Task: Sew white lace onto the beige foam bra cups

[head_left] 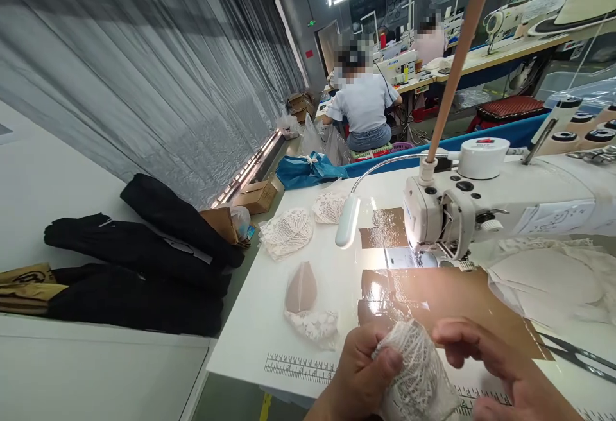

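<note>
A cream lace bra cup (418, 373) is pinched in my left hand (360, 373), the thumb pressed on its patterned face. Just to the right, my right hand (500, 366) is held with curved fingers apart and nothing between them. Beyond both hands stands a white sewing machine (486, 199), its needle area lit above a brown taped patch (433, 296). On the table to the left lies a beige cup (301, 287) with lace trim (315, 328). Farther back rest a lace piece (287, 233) and a smaller lace piece (329, 208).
A lamp (347, 222) on a bent neck hangs left of the machine. Scissors (580, 357) and stacked pale fabric (548, 280) lie at the right. A printed ruler (298, 368) runs along the front edge. Ahead, a person (363, 106) sits at another machine; dark clothing (139, 267) lies left.
</note>
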{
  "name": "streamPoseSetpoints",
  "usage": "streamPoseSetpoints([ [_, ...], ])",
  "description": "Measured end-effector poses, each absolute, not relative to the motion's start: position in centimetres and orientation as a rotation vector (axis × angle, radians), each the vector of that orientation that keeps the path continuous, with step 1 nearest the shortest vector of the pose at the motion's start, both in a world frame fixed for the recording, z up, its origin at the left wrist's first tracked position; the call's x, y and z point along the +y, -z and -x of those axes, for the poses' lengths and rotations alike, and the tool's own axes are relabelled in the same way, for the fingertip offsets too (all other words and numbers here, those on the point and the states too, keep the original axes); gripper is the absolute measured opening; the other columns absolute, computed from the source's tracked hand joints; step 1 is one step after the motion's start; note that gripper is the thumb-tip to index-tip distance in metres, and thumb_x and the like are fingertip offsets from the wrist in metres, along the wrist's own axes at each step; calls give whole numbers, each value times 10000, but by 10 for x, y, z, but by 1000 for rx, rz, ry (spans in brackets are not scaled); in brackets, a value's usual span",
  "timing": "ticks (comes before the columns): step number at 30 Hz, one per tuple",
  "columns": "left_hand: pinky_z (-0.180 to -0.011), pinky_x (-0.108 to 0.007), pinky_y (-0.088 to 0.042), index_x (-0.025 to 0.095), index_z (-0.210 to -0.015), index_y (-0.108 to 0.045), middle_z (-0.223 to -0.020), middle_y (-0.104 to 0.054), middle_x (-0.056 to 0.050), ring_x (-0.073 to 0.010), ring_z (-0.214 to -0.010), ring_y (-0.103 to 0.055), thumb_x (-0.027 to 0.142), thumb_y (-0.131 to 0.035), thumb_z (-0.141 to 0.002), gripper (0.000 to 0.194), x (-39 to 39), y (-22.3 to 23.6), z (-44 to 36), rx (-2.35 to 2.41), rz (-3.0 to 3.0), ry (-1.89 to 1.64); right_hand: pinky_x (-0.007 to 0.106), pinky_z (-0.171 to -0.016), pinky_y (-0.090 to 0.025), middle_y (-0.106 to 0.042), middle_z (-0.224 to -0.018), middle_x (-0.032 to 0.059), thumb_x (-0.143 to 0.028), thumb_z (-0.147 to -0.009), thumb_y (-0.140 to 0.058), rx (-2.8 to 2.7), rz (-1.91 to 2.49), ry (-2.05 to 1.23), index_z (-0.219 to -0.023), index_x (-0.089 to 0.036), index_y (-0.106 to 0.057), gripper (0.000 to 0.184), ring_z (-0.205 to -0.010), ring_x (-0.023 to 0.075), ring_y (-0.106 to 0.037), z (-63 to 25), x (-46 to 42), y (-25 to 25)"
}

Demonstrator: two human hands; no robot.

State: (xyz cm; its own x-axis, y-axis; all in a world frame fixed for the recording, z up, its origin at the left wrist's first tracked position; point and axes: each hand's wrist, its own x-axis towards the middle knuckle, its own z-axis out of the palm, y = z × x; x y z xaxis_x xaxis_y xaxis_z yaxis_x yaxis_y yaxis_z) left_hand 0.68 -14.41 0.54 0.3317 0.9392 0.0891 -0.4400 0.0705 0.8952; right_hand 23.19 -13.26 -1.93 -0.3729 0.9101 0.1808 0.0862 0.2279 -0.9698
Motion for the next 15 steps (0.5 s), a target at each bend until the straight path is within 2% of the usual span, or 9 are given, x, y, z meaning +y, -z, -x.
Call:
streamPoseSetpoints([
  [2,-566,-210,-333,132,-767,-560,-684,-466,-11,-84,-597,-389,369,-618,-881,270,-145,-6,-9,609,-1067,-1090,291,-814,-526,-659,-1095,28,-397,-720,-774,-1729,921,-1258,-1209,-334,-605,521,-896,228,-628,-224,-130,18],
  [6,-540,-210,-305,136,-730,-551,-644,-420,6,-75,-568,-363,331,-604,-887,256,-147,-6,-5,682,-1225,-1142,245,-671,-491,-642,-800,-10,-338,-782,-688,-1711,1069,-1471,-892,-257,-637,145,-724,183,-586,-208,-132,13],
  [7,-540,-209,-304,140,-726,-550,-638,-409,12,-74,-565,-363,315,-603,-887,245,-148,-5,-3,715,-1268,-1178,241,-645,-474,-619,-737,-18,-345,-790,-674,-1707,1101,-1513,-815,-244,-627,114,-686,176,-569,-207,-133,11],
  [9,-540,-205,-303,145,-722,-551,-632,-397,19,-70,-561,-365,288,-608,-884,224,-148,-4,-1,770,-1324,-1227,248,-676,-466,-615,-744,-10,-378,-796,-677,-1730,1077,-1568,-743,-231,-628,164,-716,183,-571,-207,-131,6],
  [13,-550,-210,-322,147,-727,-564,-642,-423,15,-76,-567,-391,302,-599,-890,227,-148,-4,-3,712,-1284,-1204,306,-853,-465,-646,-996,39,-422,-838,-654,-1677,814,-1689,-783,-230,-692,203,-952,237,-589,-207,-127,0],
  [15,-572,-218,-340,146,-777,-597,-662,-451,9,-85,-588,-406,322,-602,-884,205,-148,-6,-4,698,-1216,-1172,292,-788,-473,-666,-882,34,-430,-843,-655,-1544,793,-1767,-732,-216,-700,245,-854,216,-607,-205,-128,1],
])
